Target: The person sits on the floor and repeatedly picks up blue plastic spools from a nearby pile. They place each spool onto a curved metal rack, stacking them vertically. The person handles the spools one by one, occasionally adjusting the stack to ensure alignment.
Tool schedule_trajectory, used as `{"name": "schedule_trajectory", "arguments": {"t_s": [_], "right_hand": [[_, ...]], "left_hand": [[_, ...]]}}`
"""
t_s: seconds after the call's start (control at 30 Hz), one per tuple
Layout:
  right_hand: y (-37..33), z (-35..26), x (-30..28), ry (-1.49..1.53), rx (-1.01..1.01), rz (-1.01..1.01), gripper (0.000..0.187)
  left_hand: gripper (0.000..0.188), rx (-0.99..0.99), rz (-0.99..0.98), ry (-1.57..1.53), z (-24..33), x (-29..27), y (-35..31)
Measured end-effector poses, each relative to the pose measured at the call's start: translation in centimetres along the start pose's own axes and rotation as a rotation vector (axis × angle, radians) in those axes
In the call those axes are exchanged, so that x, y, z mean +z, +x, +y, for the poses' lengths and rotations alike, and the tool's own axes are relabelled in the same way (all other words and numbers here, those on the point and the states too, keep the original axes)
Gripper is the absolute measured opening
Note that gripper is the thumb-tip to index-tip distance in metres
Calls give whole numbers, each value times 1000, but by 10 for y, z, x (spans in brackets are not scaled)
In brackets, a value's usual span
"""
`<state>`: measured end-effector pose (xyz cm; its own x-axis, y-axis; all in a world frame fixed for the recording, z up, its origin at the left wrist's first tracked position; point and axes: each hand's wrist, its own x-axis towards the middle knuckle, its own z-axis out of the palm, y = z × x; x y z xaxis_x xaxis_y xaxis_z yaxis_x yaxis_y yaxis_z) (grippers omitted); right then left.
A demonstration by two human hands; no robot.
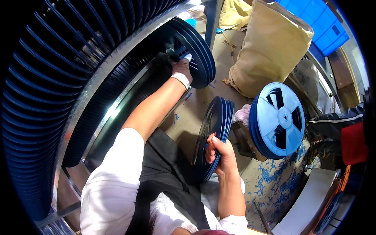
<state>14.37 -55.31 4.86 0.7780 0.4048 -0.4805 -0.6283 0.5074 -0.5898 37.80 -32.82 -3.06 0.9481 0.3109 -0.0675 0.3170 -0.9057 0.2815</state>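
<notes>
Beside the rack — left hand gripping dark reels — right hand gripping a nearer reel stack.

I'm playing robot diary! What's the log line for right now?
left hand: on upper dark reels, grip partly hidden | right hand: holding lower dark reels | blue reels: stacked, farther right

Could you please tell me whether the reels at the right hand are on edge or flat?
On edge: the right hand holds the reels, which appear narrow, nearly edge-on.
</notes>
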Motion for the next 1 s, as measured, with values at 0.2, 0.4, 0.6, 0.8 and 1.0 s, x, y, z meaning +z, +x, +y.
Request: {"name": "schedule_trajectory", "arguments": {"t_s": [0.2, 0.4, 0.6, 0.8, 1.0], "right_hand": [[-1, -1, 1, 3, 4, 0, 24], [-3, -1, 4, 13, 16, -29, 24], [-5, -4, 0, 34, 2, -27, 24], [-2, -5, -2, 44, 11, -22, 24], [-3, -5, -1, 37, 24, -39, 25]], "left_hand": [[75, -301, 81, -898, 10, 9, 6], [50, -156, -117, -721, -22, 24, 47], [54, -365, -566, -2265, -14, -9, 66], [71, -404, -709, -2233, -37, -23, 46], [73, -378, -604, -2113, -56, -7, 63]]}}
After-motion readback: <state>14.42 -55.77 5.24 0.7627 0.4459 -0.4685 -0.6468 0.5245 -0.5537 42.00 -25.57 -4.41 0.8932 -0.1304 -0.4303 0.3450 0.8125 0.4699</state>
